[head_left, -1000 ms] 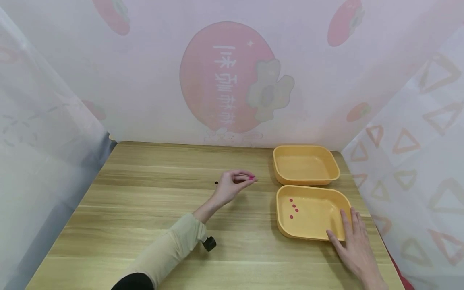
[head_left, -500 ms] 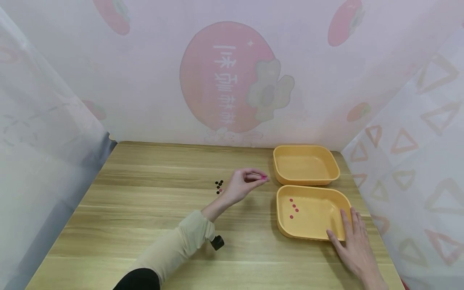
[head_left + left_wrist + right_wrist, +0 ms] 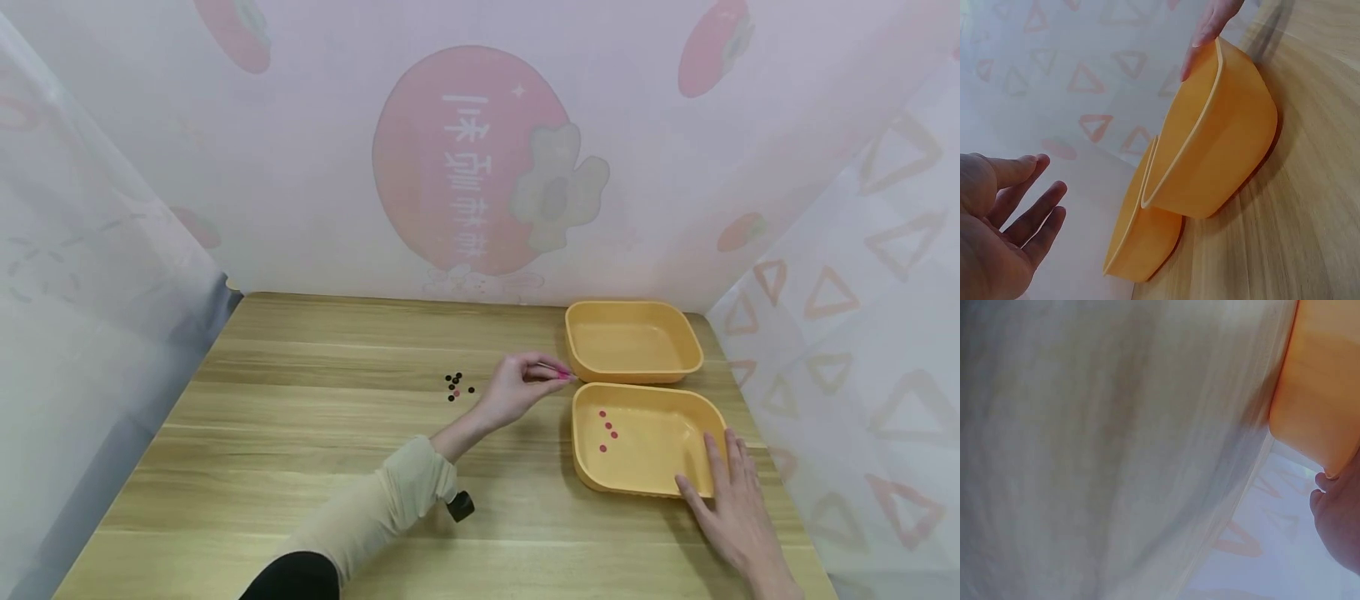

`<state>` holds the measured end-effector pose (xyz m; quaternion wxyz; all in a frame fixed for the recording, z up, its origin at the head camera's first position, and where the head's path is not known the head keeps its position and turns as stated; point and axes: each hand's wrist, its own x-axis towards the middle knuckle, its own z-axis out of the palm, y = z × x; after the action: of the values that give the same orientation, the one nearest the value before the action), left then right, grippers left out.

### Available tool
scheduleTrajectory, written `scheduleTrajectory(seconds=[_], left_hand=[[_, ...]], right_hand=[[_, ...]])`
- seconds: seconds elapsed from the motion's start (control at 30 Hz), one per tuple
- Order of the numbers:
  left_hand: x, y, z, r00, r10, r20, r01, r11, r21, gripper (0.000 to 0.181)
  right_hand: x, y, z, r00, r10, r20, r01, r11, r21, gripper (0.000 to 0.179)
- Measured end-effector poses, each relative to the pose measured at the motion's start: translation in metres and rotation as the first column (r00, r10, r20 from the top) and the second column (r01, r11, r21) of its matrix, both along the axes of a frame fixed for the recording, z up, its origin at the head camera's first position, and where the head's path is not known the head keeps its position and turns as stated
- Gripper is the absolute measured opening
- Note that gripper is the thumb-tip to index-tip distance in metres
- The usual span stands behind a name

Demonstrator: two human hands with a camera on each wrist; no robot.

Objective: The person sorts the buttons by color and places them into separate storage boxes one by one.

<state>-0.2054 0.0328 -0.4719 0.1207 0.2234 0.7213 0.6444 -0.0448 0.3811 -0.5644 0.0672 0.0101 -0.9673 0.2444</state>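
My left hand (image 3: 516, 390) hovers just left of where the two yellow trays meet. Its thumb and forefinger pinch a small red disc (image 3: 564, 376), which is mostly covered by the fingertips. The left wrist view shows the same hand (image 3: 997, 225) beside the trays, tips of thumb and forefinger together. My right hand (image 3: 731, 508) rests on the right front corner of the near tray (image 3: 652, 454), fingers spread over the rim. Several red discs (image 3: 608, 426) lie in that tray's left half. Left of my left hand, several black discs (image 3: 452, 387) and a reddish one (image 3: 457, 393) sit on the table.
The far tray (image 3: 630, 343) stands directly behind the near one, close to the back wall cloth (image 3: 300, 167). Printed cloth also hangs on both sides of the wooden table (image 3: 300, 400). A black wrist camera (image 3: 461, 506) sits under my left sleeve.
My left hand has moved right, up to the trays, with the red disc in its pinch. The black discs it covered on the table now show. My right hand has stayed put.
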Motion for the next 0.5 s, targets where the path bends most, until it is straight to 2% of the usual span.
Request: scheduleTrajectory(seconds=[0.17, 0.5], left_hand=[[0.003, 0.01, -0.001, 0.999, -0.048, 0.008, 0.047, 0.999, 0.017, 0.022], [0.01, 0.035, -0.009, 0.996, -0.09, 0.008, 0.09, 0.996, 0.011, 0.019]], right_hand=[[0.0, 0.0, 0.0, 1.0, -0.002, -0.007, 0.002, 1.0, 0.005, 0.086], [-0.001, 0.0, -0.001, 1.0, -0.002, -0.016, 0.002, 1.0, 0.004, 0.085]])
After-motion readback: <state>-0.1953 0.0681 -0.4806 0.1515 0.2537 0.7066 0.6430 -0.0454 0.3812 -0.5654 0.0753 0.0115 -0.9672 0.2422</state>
